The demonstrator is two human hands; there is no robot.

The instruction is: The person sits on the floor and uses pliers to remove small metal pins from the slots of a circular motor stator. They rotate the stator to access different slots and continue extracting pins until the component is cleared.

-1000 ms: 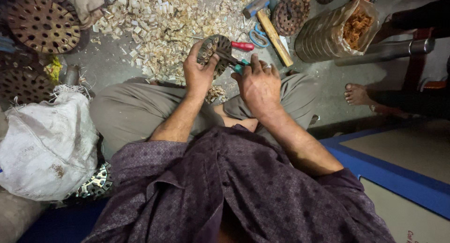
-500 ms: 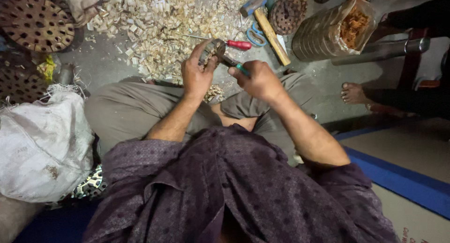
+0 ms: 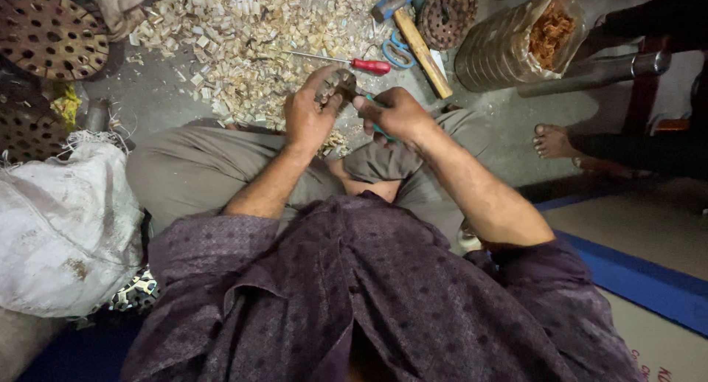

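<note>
My left hand [image 3: 308, 116] grips a small round rusty metal disc with holes [image 3: 338, 84], held up over my crossed legs. My right hand [image 3: 394, 113] is closed around a tool with a teal handle [image 3: 371, 99], its tip against the disc. Most of the tool is hidden inside my fist. Both hands are close together, just in front of a heap of pale chips [image 3: 243, 43] on the floor.
A red-handled screwdriver [image 3: 346, 61], blue scissors [image 3: 398, 51] and a wooden-handled hammer [image 3: 414, 37] lie beyond my hands. Large perforated discs [image 3: 48, 29] lie far left, another [image 3: 446, 13] by a plastic-wrapped stack [image 3: 509, 46]. A white sack [image 3: 59, 227] sits left. Another person's foot [image 3: 554, 140] is right.
The disc has turned in my left hand and now shows more edge-on. My right hand has closed tighter on the tool and shifted slightly toward the disc.
</note>
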